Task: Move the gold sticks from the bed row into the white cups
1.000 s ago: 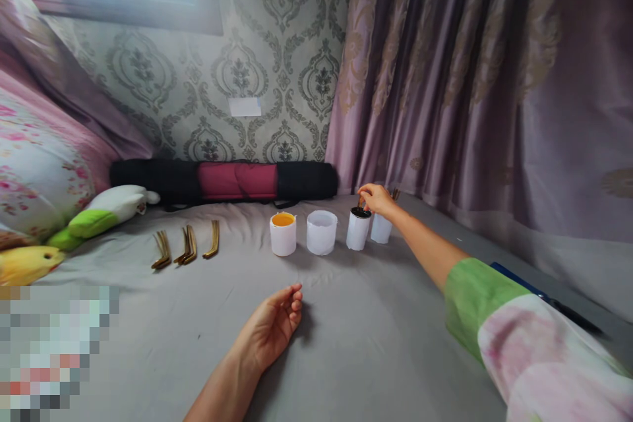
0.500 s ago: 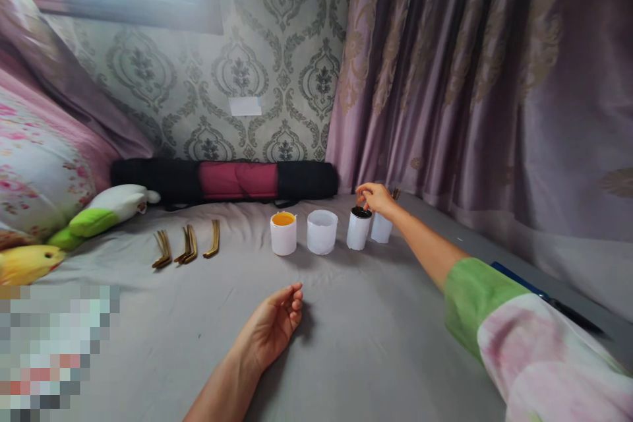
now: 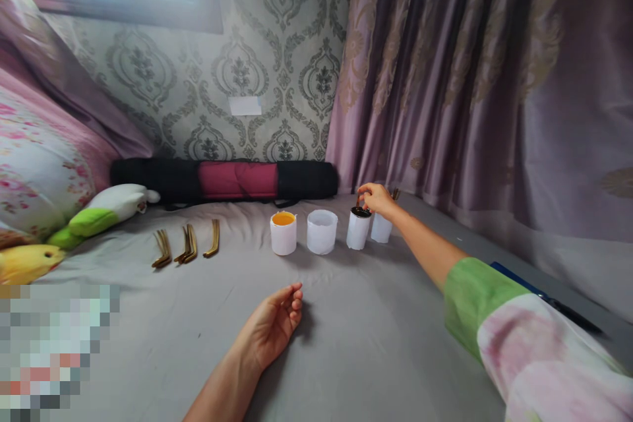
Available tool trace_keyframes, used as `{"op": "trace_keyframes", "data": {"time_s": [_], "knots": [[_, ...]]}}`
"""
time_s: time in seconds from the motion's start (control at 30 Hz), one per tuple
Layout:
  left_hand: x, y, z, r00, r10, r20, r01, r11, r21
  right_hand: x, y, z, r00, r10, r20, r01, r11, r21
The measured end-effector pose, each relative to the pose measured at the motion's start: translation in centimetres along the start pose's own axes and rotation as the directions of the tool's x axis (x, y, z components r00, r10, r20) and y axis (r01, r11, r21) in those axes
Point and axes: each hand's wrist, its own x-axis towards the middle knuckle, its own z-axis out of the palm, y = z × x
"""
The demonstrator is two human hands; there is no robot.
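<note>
My right hand (image 3: 376, 200) is over a white cylindrical container (image 3: 358, 232) with a dark inside, pinching a thin brown strip (image 3: 358, 201) at its mouth. Whether the strip touches the rim I cannot tell. Partly behind my wrist stands another white container (image 3: 381, 229), brown tips showing above it. Left of these are a wide white tub (image 3: 322, 235) and a white tub with an orange-yellow inside (image 3: 283, 236). My left hand (image 3: 277, 323) lies on the sheet in front of them, fingers curled and thumb against the index finger, nothing visible in it.
Three groups of bent brass-coloured sticks (image 3: 186, 245) lie on the grey sheet (image 3: 163, 336) at left. Plush toys (image 3: 111, 208) are further left. A black and maroon roll (image 3: 237, 180) lies along the wall. A dark blue object (image 3: 514, 278) is beyond my right sleeve.
The brown strip in my right hand shows more clearly above the dark container, seemingly raised slightly. My left hand and the containers have not moved.
</note>
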Motion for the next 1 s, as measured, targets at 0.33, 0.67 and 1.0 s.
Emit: {"op": "trace_keyframes", "data": {"time_s": [0.33,0.67,1.0], "knots": [[-0.1,0.0,-0.1,1.000,-0.002,0.007,0.002,1.000,-0.002,-0.6,-0.4,-0.5,0.998,-0.008,-0.055,0.009,1.000,0.005],[-0.2,0.1,0.2,1.000,0.012,-0.007,-0.012,1.000,0.004,-1.5,-0.6,-1.6,0.990,-0.051,-0.128,0.050,0.999,-0.009],[-0.2,0.2,0.2,1.000,0.015,-0.015,-0.014,1.000,0.004,-2.7,-0.7,-2.6,0.968,-0.144,-0.206,0.139,0.990,-0.035]]}}
